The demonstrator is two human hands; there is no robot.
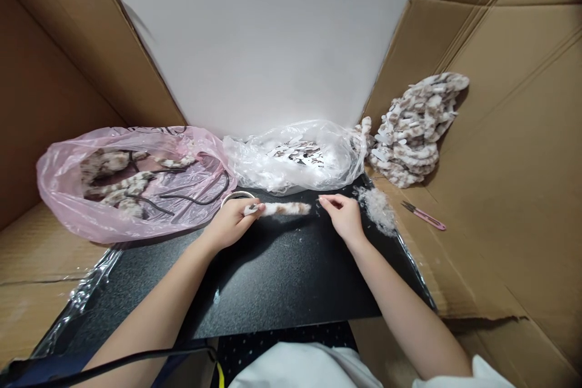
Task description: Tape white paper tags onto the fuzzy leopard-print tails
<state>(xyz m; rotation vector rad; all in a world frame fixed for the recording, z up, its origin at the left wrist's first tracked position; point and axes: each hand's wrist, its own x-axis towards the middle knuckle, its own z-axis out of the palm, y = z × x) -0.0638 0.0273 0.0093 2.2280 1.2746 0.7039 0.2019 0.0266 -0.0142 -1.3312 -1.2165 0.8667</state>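
My left hand point(236, 218) is closed around one end of a slim furry plush piece point(286, 209), white with brown patches. The piece points to the right, held low over the black table point(273, 279). Off its free end, my right hand point(343, 215) has thumb and forefinger pinched together; whatever is between them is too small to make out. A pale ring point(237, 195), perhaps a tape roll, shows partly behind my left hand. Near my right wrist lies a heap of loose white fluff point(377, 211).
A pink plastic bag point(63, 194) with furry pieces and dark cords lies at left. Behind the hands is a clear bag point(336, 176) of white and brown flat pieces. Furry pieces point(416, 127) are piled at right, near pink-handled snips point(425, 216). Cardboard walls point(513, 133) flank the table.
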